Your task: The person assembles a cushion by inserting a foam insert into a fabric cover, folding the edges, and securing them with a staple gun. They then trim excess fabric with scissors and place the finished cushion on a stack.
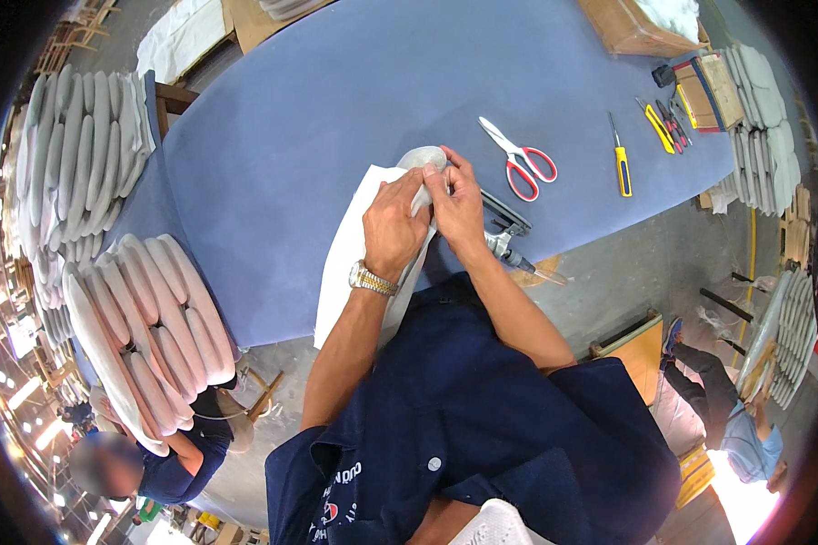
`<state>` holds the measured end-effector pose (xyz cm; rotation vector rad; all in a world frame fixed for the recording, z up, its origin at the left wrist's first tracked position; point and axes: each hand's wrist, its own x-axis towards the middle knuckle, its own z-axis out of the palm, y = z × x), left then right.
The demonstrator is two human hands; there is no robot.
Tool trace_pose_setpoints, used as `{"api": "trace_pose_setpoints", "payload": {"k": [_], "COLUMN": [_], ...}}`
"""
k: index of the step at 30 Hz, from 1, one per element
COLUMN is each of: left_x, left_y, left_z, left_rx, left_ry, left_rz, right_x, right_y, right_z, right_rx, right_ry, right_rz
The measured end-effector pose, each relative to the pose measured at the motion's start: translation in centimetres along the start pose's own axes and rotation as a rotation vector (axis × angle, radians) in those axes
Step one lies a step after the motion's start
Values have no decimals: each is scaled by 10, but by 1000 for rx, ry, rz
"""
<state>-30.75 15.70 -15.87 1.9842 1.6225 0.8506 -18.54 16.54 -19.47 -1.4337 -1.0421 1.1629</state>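
Hands — left (393, 227), right (457, 211) — together, gripping grey padded panel (424, 162); long axis points away.

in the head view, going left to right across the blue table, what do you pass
stack of pale padded pieces → left hand → right hand, both hands on a grey fabric-covered piece → red-handled scissors → yellow-handled screwdriver → yellow utility knife

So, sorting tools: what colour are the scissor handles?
Red, on the scissors lying on the blue table; head view.
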Motion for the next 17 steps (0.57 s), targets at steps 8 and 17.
{"api": "trace_pose_setpoints", "payload": {"k": [8,17], "left_x": [2,87], "left_y": [0,-37], "left_z": [1,-78], "left_rx": [-101,-672], "left_ry": [-40,-176], "left_rz": [-42,-142], "right_x": [6,7], "right_y": [9,17], "right_z": [-8,5], "right_rx": [59,-123], "right_ry": [-26,-139], "right_rz": [-132,-157]}}
